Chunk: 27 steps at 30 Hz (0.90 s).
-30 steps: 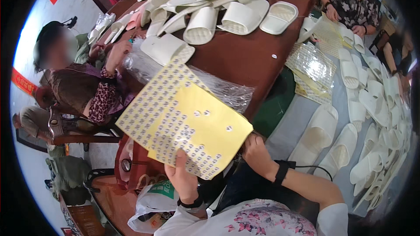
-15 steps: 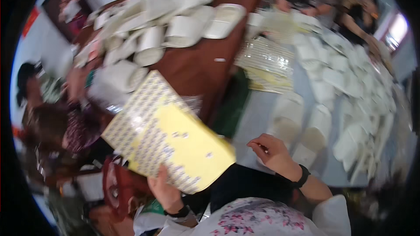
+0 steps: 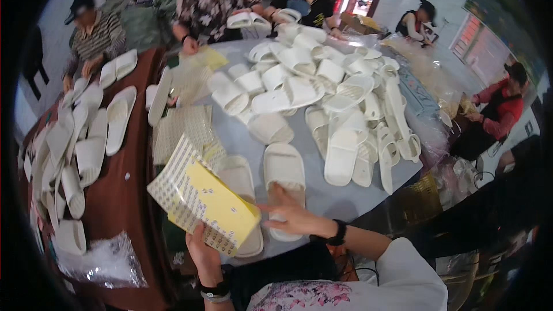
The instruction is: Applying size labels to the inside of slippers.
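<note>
My left hand (image 3: 204,253) grips the lower edge of a yellow sheet of small printed stickers (image 3: 210,190), with a bare patch where the yellow backing shows. The sheet is tilted above the grey table. My right hand (image 3: 294,216) is over a white slipper (image 3: 284,164); its fingers are stretched out, the fingertips on the insole and the thumb pointing toward the sheet. Whether a sticker is under the fingertips is too small to see. A second white slipper (image 3: 236,171) lies to the left, partly hidden by the sheet.
A big heap of white slippers (image 3: 299,92) covers the far and right part of the grey table (image 3: 368,204). More sticker sheets (image 3: 183,126) lie at its left edge. Left stands a brown-covered table (image 3: 124,196) with slippers and a clear plastic bag (image 3: 106,262). Several people work around.
My view has swung to the right. My right hand has moved onto the slipper, its fingers now stretched out. The sheet, still in my left hand, is now over the grey table.
</note>
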Motion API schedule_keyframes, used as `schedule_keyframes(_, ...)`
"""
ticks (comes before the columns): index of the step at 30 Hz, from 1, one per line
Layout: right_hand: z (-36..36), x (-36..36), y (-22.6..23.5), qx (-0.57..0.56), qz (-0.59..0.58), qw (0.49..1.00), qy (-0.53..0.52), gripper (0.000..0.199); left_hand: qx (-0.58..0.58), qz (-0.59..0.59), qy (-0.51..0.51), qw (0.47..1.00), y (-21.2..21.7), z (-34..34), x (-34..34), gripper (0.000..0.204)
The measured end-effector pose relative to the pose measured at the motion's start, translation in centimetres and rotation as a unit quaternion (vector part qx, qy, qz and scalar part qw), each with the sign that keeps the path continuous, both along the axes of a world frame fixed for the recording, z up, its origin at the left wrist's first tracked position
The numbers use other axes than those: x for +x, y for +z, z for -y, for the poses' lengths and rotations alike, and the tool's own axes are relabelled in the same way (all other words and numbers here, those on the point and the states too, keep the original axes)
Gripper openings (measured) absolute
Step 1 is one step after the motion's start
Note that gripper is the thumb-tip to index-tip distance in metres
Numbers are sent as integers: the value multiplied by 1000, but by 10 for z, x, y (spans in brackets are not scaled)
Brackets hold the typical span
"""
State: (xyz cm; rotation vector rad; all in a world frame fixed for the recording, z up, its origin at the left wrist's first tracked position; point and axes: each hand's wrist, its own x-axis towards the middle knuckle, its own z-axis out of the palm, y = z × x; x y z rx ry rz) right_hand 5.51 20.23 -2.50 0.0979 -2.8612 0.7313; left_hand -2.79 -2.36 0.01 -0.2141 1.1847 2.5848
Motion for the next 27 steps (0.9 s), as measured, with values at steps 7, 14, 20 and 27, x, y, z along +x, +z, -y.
schedule_keyframes(7,24,-55,-29,-56,95,989,-95,47,1,68,-71,995,-37,-16,-6,42)
schedule_keyframes(14,-6,-18,-15,-178,32,980,-82,29,-25,147,-160,976,-35,-12,16,35)
schedule_keyframes(20,-44,62,63,-104,-203,970,-82,27,-49,53,-128,989,0,0,23,41)
schedule_keyframes(27,-184,26,154,45,-283,914,-287,37,-44,58,-48,996,-6,-1,23,39)
